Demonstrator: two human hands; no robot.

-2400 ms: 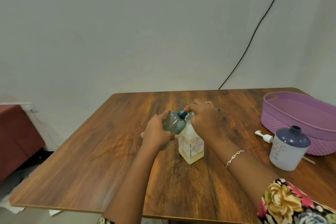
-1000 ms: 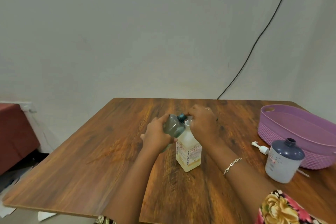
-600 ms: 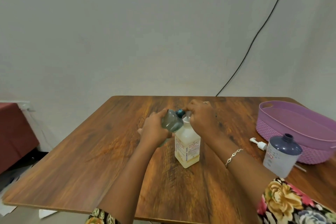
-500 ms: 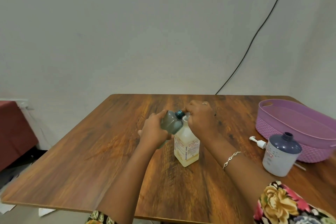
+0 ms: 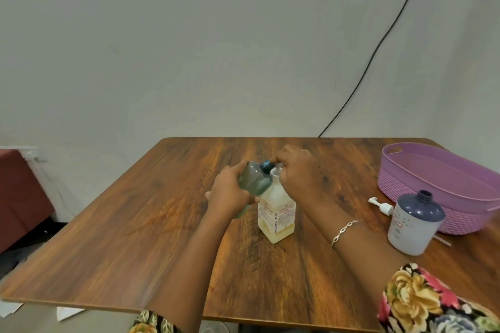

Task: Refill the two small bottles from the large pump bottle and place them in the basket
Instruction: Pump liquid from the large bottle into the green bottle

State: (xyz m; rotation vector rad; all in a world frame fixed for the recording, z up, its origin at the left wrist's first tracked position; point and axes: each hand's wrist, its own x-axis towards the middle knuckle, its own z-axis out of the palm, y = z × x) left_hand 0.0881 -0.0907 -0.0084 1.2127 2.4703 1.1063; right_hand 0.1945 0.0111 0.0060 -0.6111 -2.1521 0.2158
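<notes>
My left hand (image 5: 228, 193) grips a small grey-green bottle (image 5: 254, 180) and tilts it so its blue neck sits at the pump spout of the large yellowish pump bottle (image 5: 276, 213), which stands mid-table. My right hand (image 5: 296, 171) curls over the pump head and hides it. A second small bottle (image 5: 415, 222), white with a dark blue top and open neck, stands at the right. Its white pump cap (image 5: 381, 205) lies on the table beside it. The purple basket (image 5: 405, 184) sits at the far right with nothing visible inside.
The wooden table (image 5: 135, 238) stretches bare to the left and front. A black cable (image 5: 373, 54) runs down the wall behind. A dark red piece of furniture (image 5: 16, 192) stands beyond the left edge. Papers lie on the floor.
Both hands stay on the pump bottle and the grey-green bottle in the same pose. Only my head has shifted, moving the view slightly.
</notes>
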